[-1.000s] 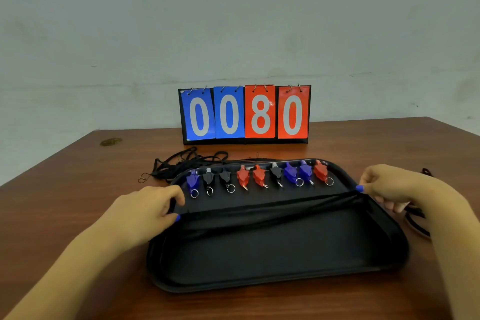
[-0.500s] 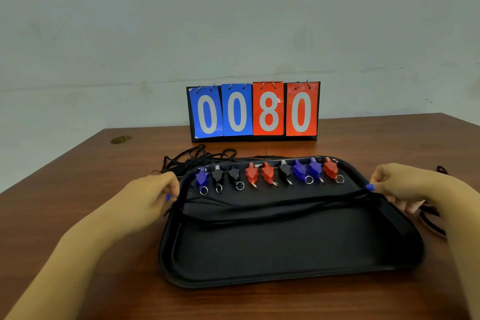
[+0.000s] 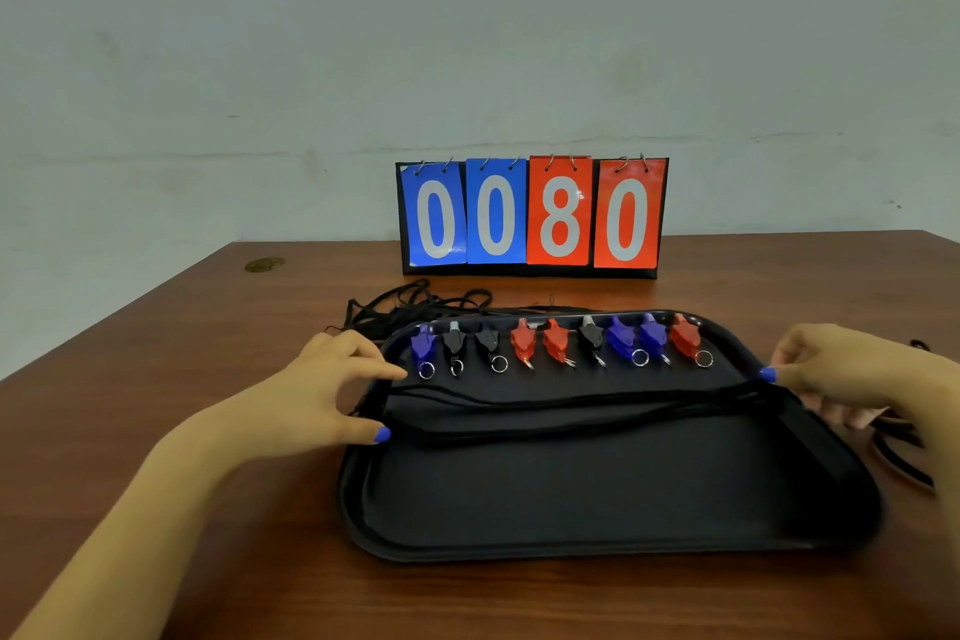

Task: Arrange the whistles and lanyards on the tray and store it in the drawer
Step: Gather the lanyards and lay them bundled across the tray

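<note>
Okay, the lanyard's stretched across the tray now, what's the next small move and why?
Probably let go with both hands: the lanyard already lies across the tray below the whistles, with the left hand and right hand at its ends. More lanyards wait behind.

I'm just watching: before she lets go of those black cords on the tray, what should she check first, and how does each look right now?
1. Whistles lined in a row at the far edge of the tray: ok.
2. Cords stretched across the tray below the whistles: ok.
3. Cord ends inside the rim: not ok, both reach the side edges.
4. Left hand and right hand at the cord ends: ok.
5. Spare cords behind the tray put away: not ok, on the table.
6. Drawer ready: cannot tell, not in view.
</note>
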A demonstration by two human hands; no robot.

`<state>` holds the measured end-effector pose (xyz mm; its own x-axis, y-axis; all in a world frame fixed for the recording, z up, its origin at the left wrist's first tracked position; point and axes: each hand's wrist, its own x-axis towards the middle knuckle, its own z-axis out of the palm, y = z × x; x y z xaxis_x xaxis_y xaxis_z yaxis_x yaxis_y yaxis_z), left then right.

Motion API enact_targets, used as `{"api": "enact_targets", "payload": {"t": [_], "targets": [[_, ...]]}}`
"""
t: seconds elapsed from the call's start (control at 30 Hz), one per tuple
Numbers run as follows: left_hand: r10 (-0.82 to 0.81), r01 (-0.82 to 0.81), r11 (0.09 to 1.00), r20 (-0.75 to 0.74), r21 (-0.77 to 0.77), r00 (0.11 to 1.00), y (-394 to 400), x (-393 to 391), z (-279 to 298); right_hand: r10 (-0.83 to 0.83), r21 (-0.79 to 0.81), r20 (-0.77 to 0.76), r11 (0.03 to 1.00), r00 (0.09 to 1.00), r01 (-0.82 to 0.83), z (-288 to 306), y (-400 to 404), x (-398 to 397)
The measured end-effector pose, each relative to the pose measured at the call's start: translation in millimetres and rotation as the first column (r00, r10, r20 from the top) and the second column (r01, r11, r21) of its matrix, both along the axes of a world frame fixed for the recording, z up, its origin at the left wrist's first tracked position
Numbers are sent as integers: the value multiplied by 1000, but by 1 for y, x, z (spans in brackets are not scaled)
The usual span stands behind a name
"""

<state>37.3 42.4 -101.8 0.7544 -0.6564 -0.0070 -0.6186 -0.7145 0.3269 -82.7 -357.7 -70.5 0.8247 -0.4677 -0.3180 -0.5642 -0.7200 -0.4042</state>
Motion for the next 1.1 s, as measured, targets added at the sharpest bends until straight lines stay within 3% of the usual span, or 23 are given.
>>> {"api": "enact_targets", "payload": {"t": [0.3, 0.83, 1.1], "targets": [[14, -1, 992, 98, -123, 995, -9, 1, -3, -53, 39, 41, 998, 998, 51, -6, -6, 1], [89, -107, 986, -141, -128, 986, -2, -3, 4, -79, 26, 23, 997, 997, 79, -4, -5, -1], [183, -206, 959, -127, -196, 975, -1, -4, 6, -52, 18, 47, 999, 998, 51, -2, -2, 0]]}}
